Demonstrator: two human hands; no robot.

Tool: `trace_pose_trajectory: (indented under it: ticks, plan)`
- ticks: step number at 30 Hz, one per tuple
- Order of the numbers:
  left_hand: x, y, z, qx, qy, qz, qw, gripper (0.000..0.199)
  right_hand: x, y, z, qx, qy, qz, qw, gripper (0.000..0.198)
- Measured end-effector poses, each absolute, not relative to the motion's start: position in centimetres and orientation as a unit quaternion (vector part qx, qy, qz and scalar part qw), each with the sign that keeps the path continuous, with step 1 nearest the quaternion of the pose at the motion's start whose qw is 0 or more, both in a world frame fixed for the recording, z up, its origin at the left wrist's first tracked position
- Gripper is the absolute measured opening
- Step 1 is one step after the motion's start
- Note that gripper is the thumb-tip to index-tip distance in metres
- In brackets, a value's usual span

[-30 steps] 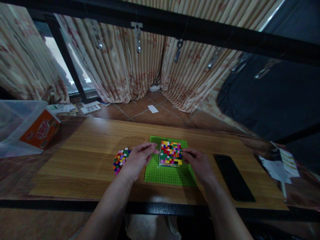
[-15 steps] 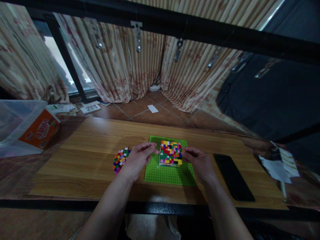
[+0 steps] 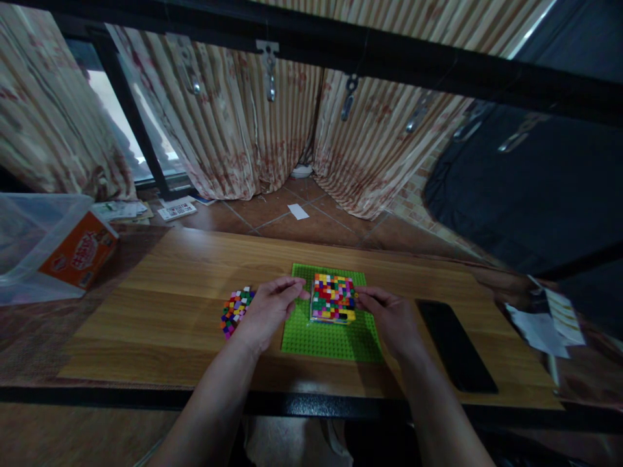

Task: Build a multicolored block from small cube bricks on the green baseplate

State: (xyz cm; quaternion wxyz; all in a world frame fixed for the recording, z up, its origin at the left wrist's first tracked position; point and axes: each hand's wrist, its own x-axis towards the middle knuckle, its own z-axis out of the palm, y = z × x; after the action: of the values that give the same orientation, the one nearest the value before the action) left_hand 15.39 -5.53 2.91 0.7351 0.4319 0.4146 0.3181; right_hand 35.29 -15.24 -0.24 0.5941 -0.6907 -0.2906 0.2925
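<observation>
A block built of many small coloured bricks [image 3: 333,298] stands on a green studded baseplate [image 3: 331,344]. Just left of it is my left hand [image 3: 272,305], thumb and fingertips pinched together; whatever they hold, if anything, is too small to make out. At the block's right side my right hand [image 3: 387,314] pinches a tiny yellow brick [image 3: 356,296] between thumb and forefinger, close beside the wall of bricks. A pile of loose coloured bricks [image 3: 235,311] lies left of the baseplate, partly covered by my left hand.
A black phone-like slab [image 3: 456,345] lies on the wooden table [image 3: 160,311] to the right. On the far left stands a clear plastic bin [image 3: 39,253] with an orange label. A dark metal bar [image 3: 311,42] with hanging clips crosses above.
My right hand's fingertips have shifted very slightly, and the yellow brick shows more clearly at them. My left hand and the built block stay where they were.
</observation>
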Motion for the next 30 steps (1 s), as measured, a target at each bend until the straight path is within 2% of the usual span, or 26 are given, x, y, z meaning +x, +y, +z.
trace_pose_trajectory:
  ticks: [5,11,20,30]
  plan:
    - [15.40,-5.55,2.96,0.429,0.419,0.315,0.736,0.035,35.08,-15.22,-0.45,-0.704,-0.329,0.247,0.579,0.027]
    - [15.46,-5.50,2.79,0.435,0.417,0.318,0.732,0.033,34.99,-15.13,-0.86,-0.716,-0.353,0.201,0.567,0.034]
    - [15.47,-5.49,2.82,0.440,0.421,0.314,0.728,0.034,34.86,-15.57,-0.03,-0.735,-0.378,0.217,0.519,0.023]
    - [15.50,-5.49,2.66,0.452,0.427,0.315,0.717,0.032,34.73,-15.34,-0.15,-0.725,-0.367,0.216,0.541,0.027]
